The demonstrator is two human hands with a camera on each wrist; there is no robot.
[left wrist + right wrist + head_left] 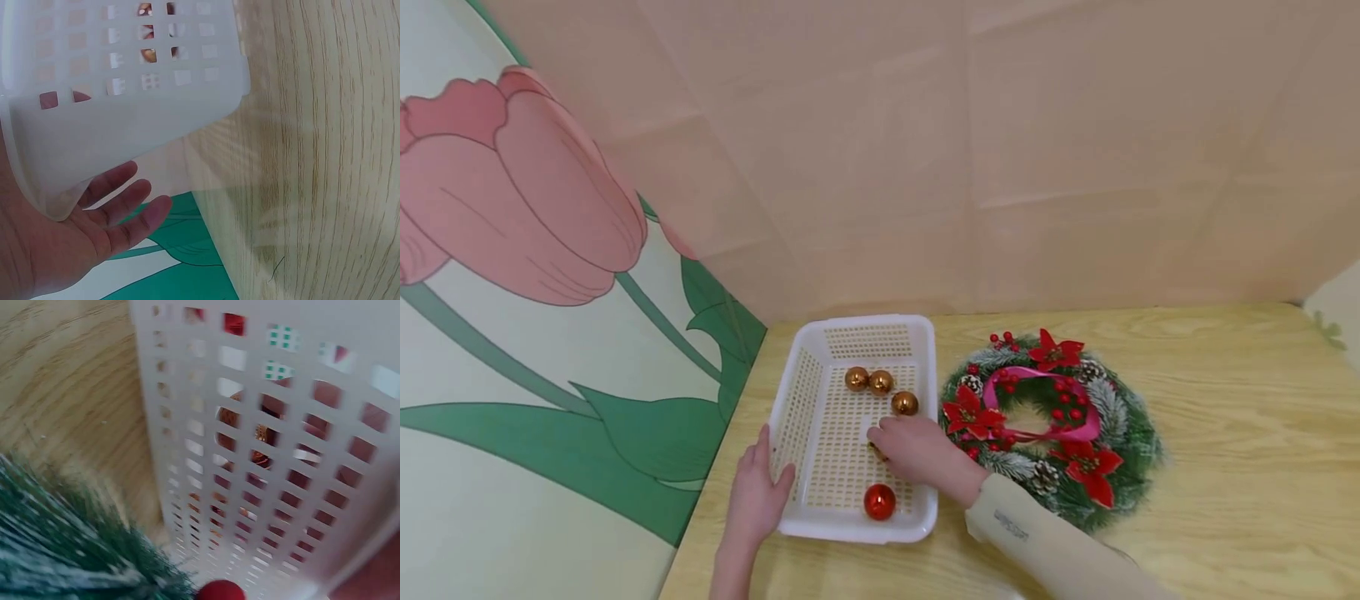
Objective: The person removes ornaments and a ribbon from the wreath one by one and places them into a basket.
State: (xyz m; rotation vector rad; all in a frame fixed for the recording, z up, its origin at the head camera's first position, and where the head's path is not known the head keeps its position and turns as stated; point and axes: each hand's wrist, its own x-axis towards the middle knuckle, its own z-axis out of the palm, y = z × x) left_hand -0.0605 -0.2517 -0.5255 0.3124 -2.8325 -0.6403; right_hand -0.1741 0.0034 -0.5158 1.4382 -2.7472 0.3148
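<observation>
A white plastic basket [797, 433] with a lattice floor and walls stands on the table. My left hand [756, 492] straddles its left rim, thumb on the inner side and fingers outside; the left wrist view shows the fingers [128, 203] below the outer wall. Inside the basket, my right hand [910, 450] reaches down over the right wall and pinches a shiny gold ball ornament [876, 452], mostly hidden under the fingers. Several gold balls [881, 382] lie farther back in the basket. A red ball [880, 502] sits near its front right corner.
Right beside the basket lies a green Christmas wreath [1120, 417] with red flowers, pine cones, berries and a pink ribbon [1086, 421]. The right forearm passes over the table in front of it. A wall with painted tulips [550, 183] borders the left edge.
</observation>
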